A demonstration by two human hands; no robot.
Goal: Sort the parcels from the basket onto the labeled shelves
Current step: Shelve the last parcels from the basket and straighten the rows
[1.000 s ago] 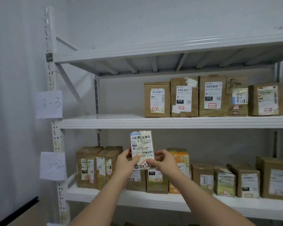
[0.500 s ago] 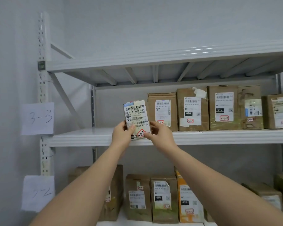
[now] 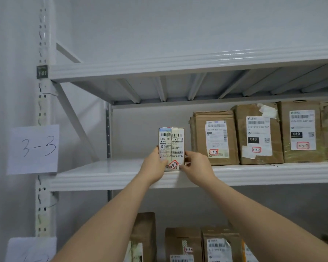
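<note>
Parcel upright on shelf, pinched between left hand and right hand, just left of box. Placing step, seemingly; next: release, withdraw without tipping.

hands: bare | forearms: bare, no sleeves | two arms

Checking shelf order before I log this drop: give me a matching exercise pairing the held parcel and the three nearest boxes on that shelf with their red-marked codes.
Things:
1. small white parcel held by left hand and right hand
2. box beside it
3. box with torn tape
4. next box right

Codes:
A. 3-3-7
B. 3-3-3
C. 3-3-6
D. 3-3-5

Pairs: 1-B, 2-D, 3-C, 4-A
</note>
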